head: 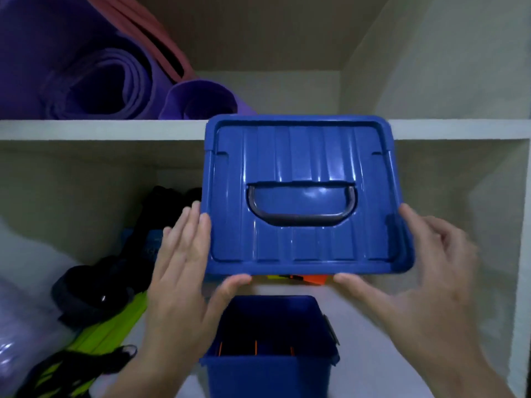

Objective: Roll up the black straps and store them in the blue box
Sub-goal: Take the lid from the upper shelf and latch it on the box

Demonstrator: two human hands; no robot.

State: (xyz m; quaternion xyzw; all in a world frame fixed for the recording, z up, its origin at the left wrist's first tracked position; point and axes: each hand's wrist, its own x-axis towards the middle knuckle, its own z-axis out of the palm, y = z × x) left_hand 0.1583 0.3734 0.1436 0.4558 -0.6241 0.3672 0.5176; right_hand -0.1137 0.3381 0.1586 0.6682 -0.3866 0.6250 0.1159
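Observation:
A blue lid with a dark handle is held up in front of the shelf, its top facing me. My left hand grips its left edge with the thumb under the front rim. My right hand grips the right edge the same way. Below the lid stands the blue box, uncovered, its inside dark with a few orange lines showing. Black straps lie bundled on the lower shelf to the left, mixed with yellow-green bands. More black straps hang farther back.
Purple rolled mats and a red band fill the upper shelf on the left. A white shelf board crosses the view. A white side panel closes the right. An orange item peeks under the lid.

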